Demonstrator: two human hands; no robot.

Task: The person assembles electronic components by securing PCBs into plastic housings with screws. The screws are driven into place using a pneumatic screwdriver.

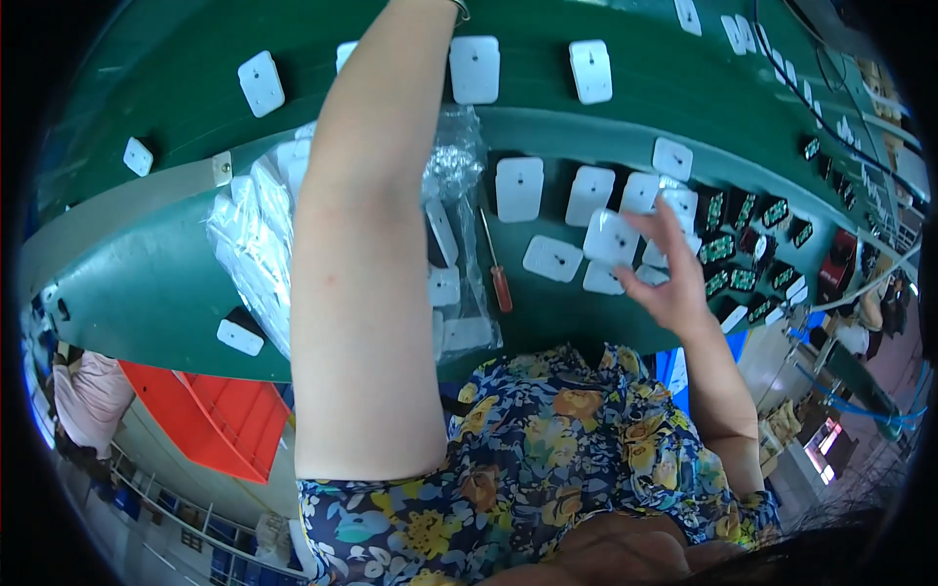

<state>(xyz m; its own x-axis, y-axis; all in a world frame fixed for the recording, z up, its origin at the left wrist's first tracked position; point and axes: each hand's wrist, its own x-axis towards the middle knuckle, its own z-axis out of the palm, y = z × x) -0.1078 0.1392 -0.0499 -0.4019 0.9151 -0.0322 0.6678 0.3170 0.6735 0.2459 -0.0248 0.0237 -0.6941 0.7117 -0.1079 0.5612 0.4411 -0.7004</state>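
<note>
My left arm (366, 244) reaches up across the bench and past the top edge, so its hand is out of the picture; a band shows at the wrist. My right hand (669, 273) has thumb and fingers curved round the right edge of a white plastic cover (611, 237), rounded at the corners and with a small dark mark. Other white covers lie close around and beneath it, among them one to its left (552, 259) and one farther off (589, 195).
A clear plastic bag (459, 176) and wrapped white parts (259, 254) flank my left arm. A red-handled screwdriver (501, 288) lies nearby. Green circuit boards in dark housings (718, 247) cluster at right. White covers (476, 70) sit on the green belt (528, 59). A red bin (215, 420) stands below left.
</note>
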